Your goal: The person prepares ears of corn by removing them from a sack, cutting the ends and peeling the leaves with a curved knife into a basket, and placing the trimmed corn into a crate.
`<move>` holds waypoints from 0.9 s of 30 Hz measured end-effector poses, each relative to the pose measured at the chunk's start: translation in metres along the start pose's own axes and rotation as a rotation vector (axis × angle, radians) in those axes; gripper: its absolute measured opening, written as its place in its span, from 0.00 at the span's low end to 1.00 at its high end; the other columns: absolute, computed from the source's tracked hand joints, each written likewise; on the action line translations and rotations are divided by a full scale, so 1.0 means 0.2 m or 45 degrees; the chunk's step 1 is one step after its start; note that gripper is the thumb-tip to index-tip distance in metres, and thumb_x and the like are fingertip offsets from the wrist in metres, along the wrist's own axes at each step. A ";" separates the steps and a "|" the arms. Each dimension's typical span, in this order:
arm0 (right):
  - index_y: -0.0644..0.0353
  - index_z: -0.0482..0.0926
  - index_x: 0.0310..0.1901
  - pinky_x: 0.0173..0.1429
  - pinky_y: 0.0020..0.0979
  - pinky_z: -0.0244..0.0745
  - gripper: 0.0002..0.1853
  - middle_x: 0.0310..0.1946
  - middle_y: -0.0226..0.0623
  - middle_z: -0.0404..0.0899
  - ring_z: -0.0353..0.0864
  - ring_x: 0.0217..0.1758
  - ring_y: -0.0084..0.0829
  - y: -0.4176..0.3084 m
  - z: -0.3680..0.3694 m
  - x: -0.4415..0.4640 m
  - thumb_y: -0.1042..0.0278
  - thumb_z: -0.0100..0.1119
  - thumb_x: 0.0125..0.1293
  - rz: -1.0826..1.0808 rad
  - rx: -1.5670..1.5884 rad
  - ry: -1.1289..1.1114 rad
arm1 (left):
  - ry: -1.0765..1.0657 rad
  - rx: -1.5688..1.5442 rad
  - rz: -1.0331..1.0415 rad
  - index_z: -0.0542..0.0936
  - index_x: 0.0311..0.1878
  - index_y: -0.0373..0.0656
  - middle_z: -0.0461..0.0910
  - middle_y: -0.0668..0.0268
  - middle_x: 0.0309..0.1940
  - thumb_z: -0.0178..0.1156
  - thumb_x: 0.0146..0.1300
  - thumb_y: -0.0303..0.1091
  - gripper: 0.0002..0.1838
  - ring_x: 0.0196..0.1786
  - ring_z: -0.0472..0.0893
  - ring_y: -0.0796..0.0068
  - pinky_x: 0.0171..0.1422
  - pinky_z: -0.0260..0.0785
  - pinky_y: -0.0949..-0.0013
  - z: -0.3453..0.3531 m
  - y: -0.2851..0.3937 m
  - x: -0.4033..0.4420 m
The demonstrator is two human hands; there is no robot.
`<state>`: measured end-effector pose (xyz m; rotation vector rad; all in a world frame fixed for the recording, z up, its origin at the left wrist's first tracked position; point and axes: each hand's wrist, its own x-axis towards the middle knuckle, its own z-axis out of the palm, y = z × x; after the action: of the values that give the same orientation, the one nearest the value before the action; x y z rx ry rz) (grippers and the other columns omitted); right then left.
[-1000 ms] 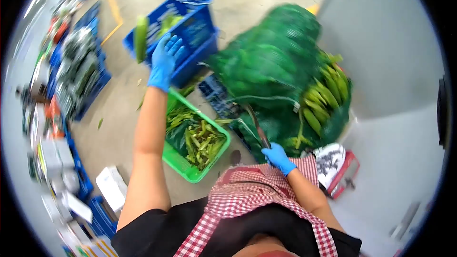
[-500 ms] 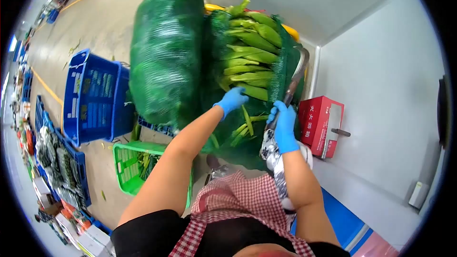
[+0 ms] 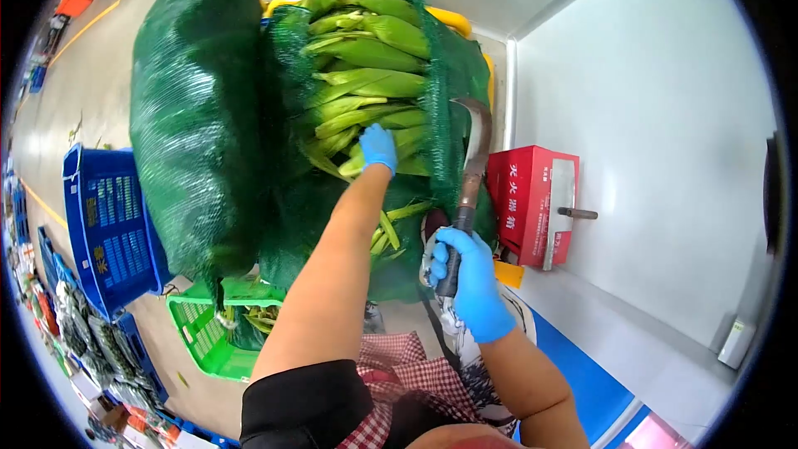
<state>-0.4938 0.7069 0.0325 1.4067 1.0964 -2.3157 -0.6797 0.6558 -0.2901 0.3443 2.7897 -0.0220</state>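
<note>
- Right hand (image 3: 472, 287) in a blue glove is holding one curved metal sickle with a black handle (image 3: 470, 191), its fingers lying wrapped snugly round that handle.
- Left hand (image 3: 378, 148), also blue-gloved, is resting on the near end of green-husked corn ears (image 3: 374, 54); how far its fingers are parting, or whether they are gripping an ear, I cannot tell.
- Ears are lying inside one spread-open dark-green mesh sack (image 3: 436, 133), overlapping too closely for an exact count, though more than ten seem to be showing.
- Work seems to be centring on picking out an ear; the next move is probably calling for a firm grasp on one, clear of the blade.
- One bulging dark-green mesh sack (image 3: 199, 125) is lying leftward; one red box with white lettering (image 3: 519, 208) is standing rightward.
- One bright-green plastic crate (image 3: 199, 333) and at least one blue slatted plastic crate (image 3: 116, 220) are sitting farther left.
</note>
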 end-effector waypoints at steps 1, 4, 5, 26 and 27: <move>0.58 0.67 0.37 0.20 0.28 0.67 0.08 0.19 0.31 0.71 0.69 0.16 0.24 0.01 0.00 -0.01 0.68 0.55 0.60 0.005 -0.004 -0.002 | -0.106 -0.035 -0.005 0.77 0.49 0.48 0.71 0.58 0.49 0.62 0.52 0.40 0.20 0.49 0.74 0.57 0.48 0.68 0.61 -0.14 -0.01 -0.12; 0.57 0.67 0.36 0.20 0.30 0.67 0.08 0.19 0.31 0.71 0.69 0.16 0.26 0.09 -0.03 0.00 0.68 0.56 0.59 0.065 0.007 -0.032 | -0.919 -0.990 -0.153 0.77 0.51 0.42 0.76 0.56 0.51 0.71 0.39 0.46 0.33 0.49 0.76 0.59 0.53 0.68 0.66 -0.12 -0.23 -0.40; 0.56 0.68 0.35 0.20 0.30 0.66 0.08 0.19 0.31 0.70 0.69 0.16 0.27 0.13 -0.04 0.00 0.67 0.56 0.58 0.124 0.043 -0.032 | -1.062 -1.523 -0.301 0.77 0.52 0.41 0.77 0.57 0.49 0.70 0.41 0.46 0.33 0.48 0.77 0.62 0.52 0.69 0.67 -0.15 -0.35 -0.59; 0.66 0.74 0.37 0.42 0.50 0.72 0.20 0.33 0.57 0.78 0.76 0.39 0.59 2.11 0.29 -0.76 0.53 0.52 0.57 -0.815 -2.879 -1.500 | 0.453 -2.662 -1.175 0.75 0.53 0.37 0.79 0.60 0.44 0.64 0.39 0.26 0.31 0.45 0.78 0.68 0.53 0.71 0.69 -0.67 -1.86 -4.49; 0.66 0.74 0.37 0.43 0.49 0.72 0.20 0.34 0.57 0.78 0.76 0.40 0.58 2.10 0.14 -0.77 0.53 0.52 0.56 -0.831 -2.784 -1.398 | 0.579 -2.684 -1.148 0.74 0.55 0.37 0.79 0.59 0.45 0.64 0.38 0.26 0.32 0.47 0.78 0.68 0.54 0.70 0.69 -0.66 -1.83 -4.61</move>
<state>-0.2109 0.3649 -0.0351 -0.9257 2.1200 -0.3915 0.0344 0.0921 0.1250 -1.3798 1.4636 2.4482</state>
